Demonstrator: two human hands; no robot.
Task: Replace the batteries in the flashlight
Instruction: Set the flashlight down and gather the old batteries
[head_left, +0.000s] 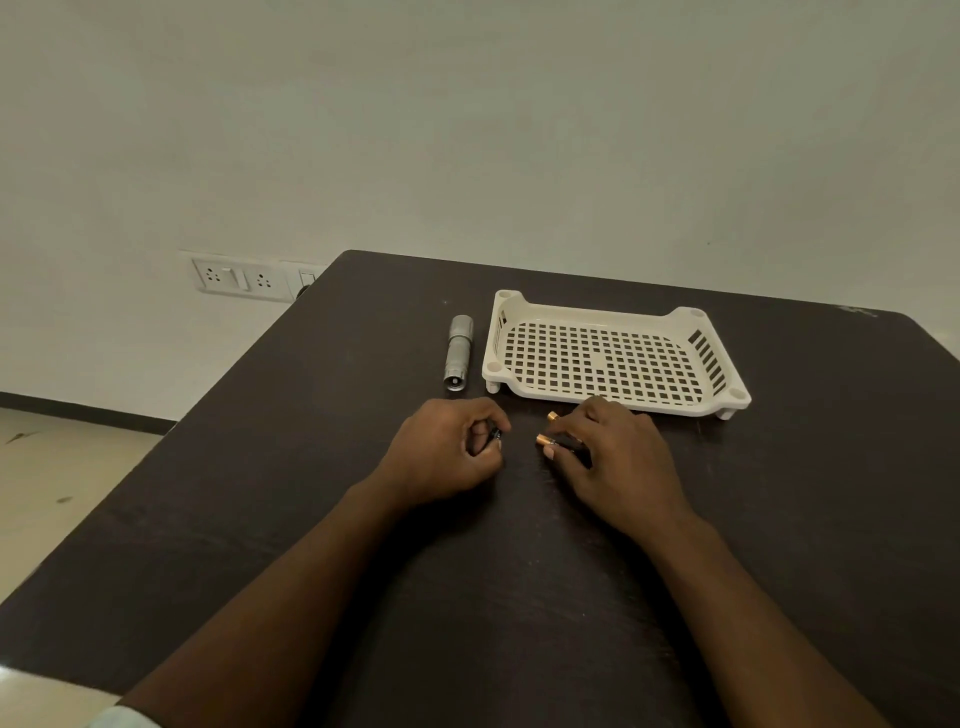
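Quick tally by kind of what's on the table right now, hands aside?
Flashlight: 1, silver, lying left of the tray
Tray: 1, white, perforated
Batteries with copper ends under the right hand: 2
Small dark item in the left hand: 1, kind unclear
Total: 5

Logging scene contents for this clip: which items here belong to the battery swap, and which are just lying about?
Job items:
flashlight
batteries under the right hand
small dark item gripped in the left hand, probably a battery

Lying about:
white perforated tray
wall sockets
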